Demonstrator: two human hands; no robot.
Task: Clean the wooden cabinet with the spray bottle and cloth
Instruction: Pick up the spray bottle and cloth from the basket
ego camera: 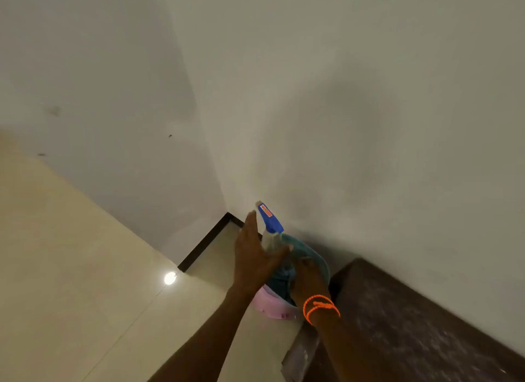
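Evidently the task is only at its start: the wooden cabinet (412,324) at the near right, set against the wall (341,125), shows a dusty, greyish film over its dark top and no wet streaks that can be made out, so nothing appears sprayed or wiped yet. The spray bottle (271,228), clear-bodied with a blue trigger head, stands upright in a pink bucket (272,310) on the tiled floor (71,253), just to the left of the cabinet's far end. A teal cloth (306,253) lies draped in the same bucket, beside and behind the bottle. The left hand (252,256) is spread open, fingers extended, its palm against the bottle's neck without closing round it yet. The right hand (308,276), with an orange bracelet (319,307) on the wrist, reaches down into the bucket at the cloth; whether it has closed on the fabric cannot be told, as the fingers are hidden. What is left, by this judgement, is nearly everything: lifting out both tools, spraying the cabinet, and wiping its surfaces.
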